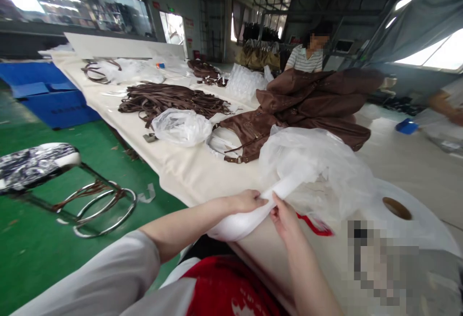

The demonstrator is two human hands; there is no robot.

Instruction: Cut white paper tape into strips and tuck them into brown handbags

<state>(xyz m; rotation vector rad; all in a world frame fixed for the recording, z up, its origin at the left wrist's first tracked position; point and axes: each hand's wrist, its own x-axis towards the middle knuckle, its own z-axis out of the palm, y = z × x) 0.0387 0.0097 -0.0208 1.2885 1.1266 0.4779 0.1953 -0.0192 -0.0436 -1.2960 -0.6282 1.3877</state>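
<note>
Below the frame's centre, your left hand (249,201) and right hand (284,213), close together, gripped a long white plastic-looking strip (240,225), apparently gathering it, the next move calling for steady tension.

From the wearer's head, the view looks forward and down across the table (202,176). The fingers (281,203) are near, the doorway (172,27) far.

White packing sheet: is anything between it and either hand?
Nothing visible: the left hand and right hand both grip the white packing sheet directly. The translucent plastic heap lies beyond them, not in between.
</note>
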